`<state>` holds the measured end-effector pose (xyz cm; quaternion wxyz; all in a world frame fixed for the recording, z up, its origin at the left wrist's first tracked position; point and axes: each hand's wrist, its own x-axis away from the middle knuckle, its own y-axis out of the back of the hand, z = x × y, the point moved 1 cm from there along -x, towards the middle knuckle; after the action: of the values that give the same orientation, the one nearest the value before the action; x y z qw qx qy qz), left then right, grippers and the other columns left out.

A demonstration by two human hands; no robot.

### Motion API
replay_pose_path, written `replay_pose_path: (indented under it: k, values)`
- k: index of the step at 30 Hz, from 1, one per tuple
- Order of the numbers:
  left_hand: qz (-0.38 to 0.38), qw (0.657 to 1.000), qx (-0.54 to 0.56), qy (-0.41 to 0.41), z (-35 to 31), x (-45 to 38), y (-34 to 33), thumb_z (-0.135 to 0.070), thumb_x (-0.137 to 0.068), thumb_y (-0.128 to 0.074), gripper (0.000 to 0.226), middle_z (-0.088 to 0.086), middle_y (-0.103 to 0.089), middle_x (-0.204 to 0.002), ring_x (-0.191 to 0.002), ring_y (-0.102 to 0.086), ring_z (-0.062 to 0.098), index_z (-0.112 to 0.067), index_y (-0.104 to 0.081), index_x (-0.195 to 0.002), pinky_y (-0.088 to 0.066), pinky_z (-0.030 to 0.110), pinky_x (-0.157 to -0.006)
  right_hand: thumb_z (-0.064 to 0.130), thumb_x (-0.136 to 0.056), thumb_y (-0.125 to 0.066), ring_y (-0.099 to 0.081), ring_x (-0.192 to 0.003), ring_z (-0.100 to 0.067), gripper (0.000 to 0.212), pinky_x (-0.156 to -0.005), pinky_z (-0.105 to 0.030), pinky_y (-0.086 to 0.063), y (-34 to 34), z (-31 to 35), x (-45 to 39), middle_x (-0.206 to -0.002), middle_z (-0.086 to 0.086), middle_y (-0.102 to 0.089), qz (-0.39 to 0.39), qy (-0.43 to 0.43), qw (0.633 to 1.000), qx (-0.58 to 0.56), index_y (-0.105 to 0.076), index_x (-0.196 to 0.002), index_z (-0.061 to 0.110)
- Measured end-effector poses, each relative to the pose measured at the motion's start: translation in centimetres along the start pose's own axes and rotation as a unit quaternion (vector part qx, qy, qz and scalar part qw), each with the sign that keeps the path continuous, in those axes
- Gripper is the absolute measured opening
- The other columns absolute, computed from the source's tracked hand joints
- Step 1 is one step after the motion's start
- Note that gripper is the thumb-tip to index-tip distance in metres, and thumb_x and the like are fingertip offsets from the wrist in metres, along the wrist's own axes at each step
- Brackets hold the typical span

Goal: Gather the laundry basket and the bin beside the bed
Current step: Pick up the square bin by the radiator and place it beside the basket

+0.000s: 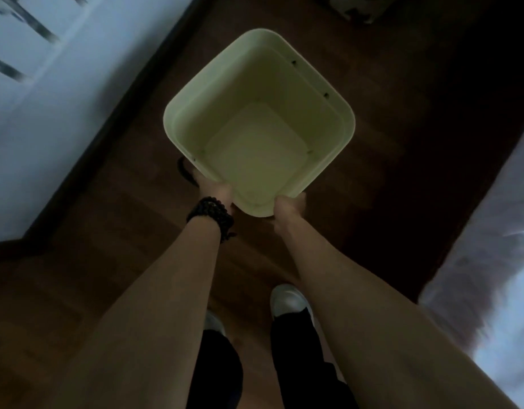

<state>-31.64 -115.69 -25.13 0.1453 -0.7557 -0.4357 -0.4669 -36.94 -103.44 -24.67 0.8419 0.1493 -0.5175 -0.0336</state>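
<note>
Above the dark wooden floor point(387, 172), the pale bin point(259, 122) hangs empty (nothing inside it), the bed point(490, 290) off to its right. Left hand point(216, 191) and right hand point(288, 206) each clamp its near rim. Better to keep it level and set it down close against the bed.

The bin point(259, 122) is a pale yellowish cream, plain inside, with a few small dark dots near its rim. The floor point(387, 172) is dark brown wood. A black beaded bracelet point(211, 213) circles one wrist. The shoes point(287, 299) are white, the trousers point(302, 364) black.
</note>
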Motion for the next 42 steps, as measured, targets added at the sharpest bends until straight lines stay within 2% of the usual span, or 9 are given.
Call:
replay_pose_path:
  k: [6,12,18,23,26,31,35,39,42]
  values:
    - [0.019,1.000,-0.003,-0.009,-1.8,1.6,0.5,0.008,-0.091,-0.047,0.083,-0.015,-0.058,-0.107,-0.087,-0.060,0.012,-0.047,-0.035,-0.152,-0.059,0.030,-0.047,-0.007,-0.095,-0.038,-0.067,-0.112,-0.031,0.059,-0.091,-0.053,-0.060,1.3,1.7,1.7,-0.132,-0.007,-0.066,0.020,-0.002,0.999,-0.041,-0.053,-0.144,0.022]
    - [0.062,0.996,-0.022,-0.059,-12.8,14.7,-0.4,0.008,-0.093,-0.046,0.083,-0.007,-0.057,-0.119,-0.086,-0.061,0.017,-0.049,-0.033,-0.152,-0.062,0.055,-0.063,-0.006,-0.093,-0.040,-0.068,-0.111,-0.036,0.073,-0.062,-0.056,-0.064,7.4,10.8,13.1,-0.135,-0.007,-0.063,0.037,0.019,0.994,-0.101,-0.045,-0.152,0.036]
    - [0.083,0.981,-0.074,-0.158,-23.2,32.5,-2.0,0.005,-0.095,-0.055,0.088,0.000,-0.055,-0.146,-0.075,-0.057,0.005,-0.045,-0.021,-0.159,-0.056,0.020,-0.043,-0.003,-0.088,-0.047,-0.065,-0.117,-0.030,0.064,-0.092,-0.055,-0.061,16.8,20.3,27.6,-0.128,-0.003,-0.067,0.007,0.100,0.979,-0.179,-0.059,-0.140,0.032]
    - [0.132,0.957,-0.104,-0.236,-27.5,48.7,-2.0,0.000,-0.097,-0.052,0.084,-0.007,-0.055,-0.139,-0.087,-0.061,0.009,-0.041,-0.016,-0.161,-0.056,0.023,-0.064,-0.008,-0.086,-0.045,-0.067,-0.115,-0.035,0.054,-0.091,-0.054,-0.061,26.7,23.8,40.8,-0.110,-0.009,-0.072,-0.031,0.180,0.951,-0.251,-0.066,-0.127,0.020]
    - [0.163,0.939,-0.126,-0.275,-27.0,57.2,-1.5,-0.003,-0.096,-0.054,0.083,-0.008,-0.053,-0.123,-0.072,-0.053,0.000,-0.039,-0.018,-0.161,-0.046,0.010,-0.046,-0.005,-0.091,-0.046,-0.069,-0.107,-0.044,0.047,-0.082,-0.062,-0.061,32.9,23.0,47.6,-0.115,-0.016,-0.069,-0.037,0.193,0.930,-0.310,-0.065,-0.122,0.025]
    - [0.241,0.903,-0.167,-0.314,-22.5,69.7,-1.8,-0.004,-0.091,-0.057,0.083,0.000,-0.056,-0.143,-0.112,-0.058,0.017,-0.039,-0.026,-0.160,-0.041,0.024,-0.093,-0.008,-0.092,-0.043,-0.076,-0.077,-0.033,0.060,-0.057,-0.043,-0.064,44.0,17.8,55.8,-0.110,-0.010,-0.071,-0.073,0.189,0.905,-0.373,-0.057,-0.137,0.029]
    - [0.315,0.863,-0.206,-0.337,-17.0,78.2,-4.8,-0.003,-0.087,-0.059,0.072,0.000,-0.062,-0.134,-0.092,-0.063,0.011,-0.030,-0.042,-0.152,-0.049,0.011,-0.066,-0.008,-0.086,-0.041,-0.073,-0.076,-0.035,0.064,-0.054,-0.043,-0.063,53.1,13.1,59.8,-0.110,-0.013,-0.069,-0.135,0.191,0.869,-0.435,-0.057,-0.141,0.020]
    - [0.421,0.818,-0.247,-0.305,-10.4,87.5,-9.9,-0.002,-0.084,-0.054,0.071,0.009,-0.066,-0.129,-0.106,-0.070,0.034,-0.033,-0.045,-0.148,-0.064,0.043,-0.080,0.004,-0.088,-0.053,-0.070,-0.092,-0.038,0.044,-0.054,-0.045,-0.063,64.0,8.2,62.2,-0.117,-0.014,-0.065,-0.196,0.183,0.820,-0.505,-0.066,-0.129,0.016]
    - [0.457,0.789,-0.280,-0.299,-5.2,93.5,-13.6,-0.002,-0.083,-0.054,0.064,0.011,-0.068,-0.119,-0.095,-0.073,0.038,-0.031,-0.051,-0.140,-0.065,0.050,-0.066,-0.001,-0.090,-0.049,-0.067,-0.099,-0.044,0.045,-0.053,-0.047,-0.063,71.4,4.4,62.8,-0.109,-0.008,-0.063,-0.218,0.181,0.797,-0.533,-0.063,-0.131,0.013]
